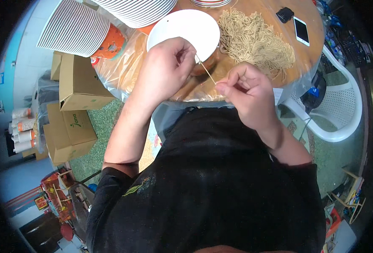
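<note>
My left hand (166, 69) and my right hand (247, 92) pinch the two ends of one thin pale noodle strand (205, 69), stretched taut between them above the near edge of a round wooden table (308, 17). Just behind my left hand sits a white bowl (186, 27). A large pile of tan noodles (256, 40) lies on the table beyond my right hand.
Stacks of white plates (75, 27) stand at the table's far left. A phone (301, 30) and a small black object (284, 14) lie at the far right. Clear plastic sheet (119, 71) hangs off the table. Cardboard boxes (75, 99) sit left, a white plastic chair (340, 107) right.
</note>
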A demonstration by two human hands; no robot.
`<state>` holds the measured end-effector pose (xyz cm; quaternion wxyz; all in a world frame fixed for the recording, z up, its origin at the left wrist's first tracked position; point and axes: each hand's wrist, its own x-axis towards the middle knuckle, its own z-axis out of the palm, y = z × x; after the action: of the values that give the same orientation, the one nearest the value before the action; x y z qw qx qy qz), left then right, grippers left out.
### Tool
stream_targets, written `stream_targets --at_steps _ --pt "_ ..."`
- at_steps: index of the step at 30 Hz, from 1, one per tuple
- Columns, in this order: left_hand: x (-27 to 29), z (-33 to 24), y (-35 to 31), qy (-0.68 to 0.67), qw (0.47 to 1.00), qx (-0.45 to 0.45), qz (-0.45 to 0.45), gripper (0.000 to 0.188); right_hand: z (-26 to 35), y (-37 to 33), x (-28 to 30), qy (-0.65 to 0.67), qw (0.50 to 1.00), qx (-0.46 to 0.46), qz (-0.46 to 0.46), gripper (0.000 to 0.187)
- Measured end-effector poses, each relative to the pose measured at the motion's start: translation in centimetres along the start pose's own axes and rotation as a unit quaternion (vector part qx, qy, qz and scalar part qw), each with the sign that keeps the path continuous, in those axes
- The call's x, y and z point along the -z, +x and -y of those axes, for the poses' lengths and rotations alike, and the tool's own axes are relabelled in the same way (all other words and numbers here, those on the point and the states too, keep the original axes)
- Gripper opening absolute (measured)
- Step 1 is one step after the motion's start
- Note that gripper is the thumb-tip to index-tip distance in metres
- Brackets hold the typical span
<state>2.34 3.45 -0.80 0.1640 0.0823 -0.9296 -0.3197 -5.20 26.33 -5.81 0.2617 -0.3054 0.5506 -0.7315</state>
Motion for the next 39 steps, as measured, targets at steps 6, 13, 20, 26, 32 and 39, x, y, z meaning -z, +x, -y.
stream_targets --at_steps 6,13,20,26,32,39 --pt "0.3 0.1 -0.1 -0.026 0.983 -0.18 -0.038 0.028 -0.2 0.1 0.0 0.034 0.999 0.015 -0.036 0.014" --pt "-1.5 1.1 -1.2 0.062 0.969 -0.234 -0.058 0.017 0.9 -0.4 -0.6 0.039 0.999 -0.013 -0.015 0.018" --pt "-0.5 1.0 -2.4 0.038 0.977 -0.202 -0.054 0.008 1.6 0.1 -0.9 0.061 0.996 -0.022 0.063 0.033" --pt "2.1 3.6 -3.5 0.022 0.982 -0.184 -0.024 0.01 4.3 1.7 2.3 -0.48 0.867 0.12 0.061 0.015" --pt "4.8 7.8 -4.6 -0.034 0.992 -0.111 -0.045 0.016 3.9 4.3 6.4 -0.572 0.784 0.231 -0.075 0.013" --pt "3.7 7.4 -4.4 -0.014 0.984 -0.105 -0.143 0.034 1.3 4.9 4.6 -0.467 0.882 0.043 -0.046 0.034"
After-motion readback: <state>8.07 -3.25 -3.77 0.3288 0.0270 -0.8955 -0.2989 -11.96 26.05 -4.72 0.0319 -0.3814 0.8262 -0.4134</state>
